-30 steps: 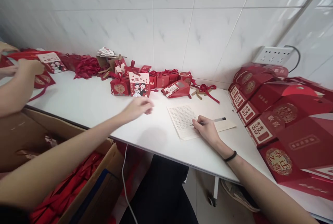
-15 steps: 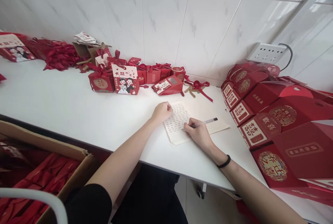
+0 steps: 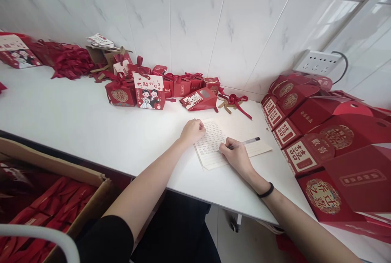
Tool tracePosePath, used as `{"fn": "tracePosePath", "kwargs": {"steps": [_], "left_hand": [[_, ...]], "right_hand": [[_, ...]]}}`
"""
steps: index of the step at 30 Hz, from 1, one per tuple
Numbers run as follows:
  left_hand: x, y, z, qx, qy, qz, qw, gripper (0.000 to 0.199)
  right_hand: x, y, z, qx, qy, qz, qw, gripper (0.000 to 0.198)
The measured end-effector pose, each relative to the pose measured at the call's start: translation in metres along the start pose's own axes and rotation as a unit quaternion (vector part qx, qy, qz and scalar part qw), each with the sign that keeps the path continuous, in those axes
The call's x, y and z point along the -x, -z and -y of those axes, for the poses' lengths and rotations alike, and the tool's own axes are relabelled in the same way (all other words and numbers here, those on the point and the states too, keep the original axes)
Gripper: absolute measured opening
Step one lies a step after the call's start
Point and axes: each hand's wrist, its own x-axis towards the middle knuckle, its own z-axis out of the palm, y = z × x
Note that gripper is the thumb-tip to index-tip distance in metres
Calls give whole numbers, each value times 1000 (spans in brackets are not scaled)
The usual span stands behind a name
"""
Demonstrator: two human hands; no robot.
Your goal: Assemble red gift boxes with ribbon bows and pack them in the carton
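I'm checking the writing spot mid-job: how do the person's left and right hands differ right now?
The right hand grips a pen, while the left hand shows no pen.
The right hand is over the lower part of the written page; the left hand is at its upper left edge.
Both are bare and close to that page.

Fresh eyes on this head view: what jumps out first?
Probably the mass of red boxes along the right end of the white table. Next, the right hand holding a pen over handwritten paper, with the left hand at the paper's left edge. Then the smaller ribboned boxes near the tiled wall.
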Motion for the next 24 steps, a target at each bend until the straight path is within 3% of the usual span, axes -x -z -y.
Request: {"fn": "tracePosePath", "kwargs": {"steps": [6, 10, 14, 17, 21, 24], "left_hand": [[-4, 0, 0, -8, 9, 6, 1000, 16], [-22, 36, 13, -50, -32, 7, 998, 17], [-36, 107, 37, -139, -14, -123, 983, 30], [-36, 149, 55, -200, 41, -239, 949, 52], [-38, 168, 72, -212, 112, -305, 922, 73], [-42, 175, 81, -152, 111, -361, 914, 56]], "right_hand": [[-3, 8, -2, -59, -10, -37, 998, 38], [-15, 26, -14, -56, 38, -142, 988, 40], [-31, 36, -25, -8, 59, -171, 984, 40], [-37, 34, -27, 9, 37, -159, 987, 41], [-40, 29, -26, 32, 19, -131, 991, 42], [-40, 29, -27, 39, 18, -115, 992, 43]]}}
